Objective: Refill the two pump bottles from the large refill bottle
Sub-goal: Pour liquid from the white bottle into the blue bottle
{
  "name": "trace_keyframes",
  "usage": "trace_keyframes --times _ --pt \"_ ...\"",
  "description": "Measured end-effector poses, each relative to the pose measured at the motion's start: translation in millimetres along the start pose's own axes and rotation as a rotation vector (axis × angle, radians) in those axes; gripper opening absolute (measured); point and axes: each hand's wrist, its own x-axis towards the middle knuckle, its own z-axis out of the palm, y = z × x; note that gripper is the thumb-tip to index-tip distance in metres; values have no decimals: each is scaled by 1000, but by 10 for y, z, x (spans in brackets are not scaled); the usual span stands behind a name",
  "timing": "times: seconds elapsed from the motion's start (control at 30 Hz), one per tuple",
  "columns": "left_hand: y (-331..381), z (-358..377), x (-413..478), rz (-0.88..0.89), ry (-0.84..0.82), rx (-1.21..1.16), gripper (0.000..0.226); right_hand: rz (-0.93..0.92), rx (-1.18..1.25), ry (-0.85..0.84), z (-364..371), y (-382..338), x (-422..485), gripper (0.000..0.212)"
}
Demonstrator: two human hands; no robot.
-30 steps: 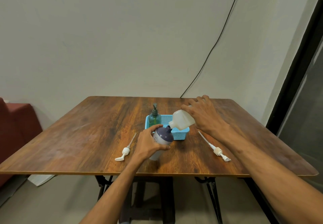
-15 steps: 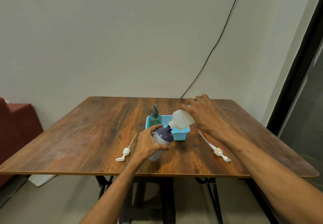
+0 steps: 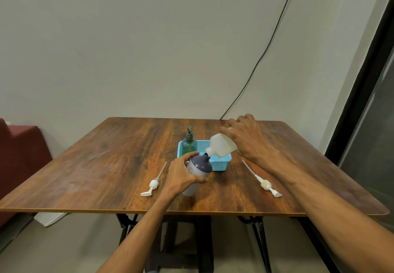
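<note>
- Wood-grain table (image 3: 106,161): brown, glossy, rounded corners, black metal legs. Plain pale wall (image 3: 149,48) behind it, with a thin black cable (image 3: 266,48) running down to the table's far edge.
- Red upholstered seat (image 3: 21,155) at far left, partly cut off.
- Blue plastic basket (image 3: 221,164): rectangular, mesh walls, at the table's centre.
- Refill bottle (image 3: 221,148): translucent off-white plastic with a squarish body, held in the air over the basket's right part. Its long axis is tilted, neck pointing down and left, base up and right. The right hand (image 3: 245,138) grasps the base end from above, fingers curled round it.
- Purple-topped bottle (image 3: 199,167): white printed body, dark purple domed shoulder, narrow open neck. It is just in front of the basket, base on the table, leaning so the neck points up and away. The neck sits right at the refill bottle's mouth; cannot tell whether they touch or whether liquid flows. The left hand (image 3: 181,176) clasps the body, thumb on the near side, fingers round the far side.
- Green pump bottle (image 3: 189,145): translucent green with a dark pump fitted, upright in the basket's left rear corner.
- Left pump head (image 3: 154,184): white, lying flat left of the left hand, dip tube pointing away, nozzle toward the viewer.
- Right pump head (image 3: 265,184): white with a beige collar, lying flat right of the basket. Tube points away and left, nozzle toward the near right.
</note>
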Motion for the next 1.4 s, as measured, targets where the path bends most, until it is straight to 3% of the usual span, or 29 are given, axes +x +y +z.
trace_keyframes --times 0.43,0.8,1.4 --pt "4 -11 -4 0 5 -8 85 8 -26 -15 50 -7 39 58" --pt "19 14 -10 -6 0 -5 82 14 -12 -29 17 -1 16 52" --pt "30 -2 -14 -7 -8 -15 81 5 0 -34 -10 -5 37 60"
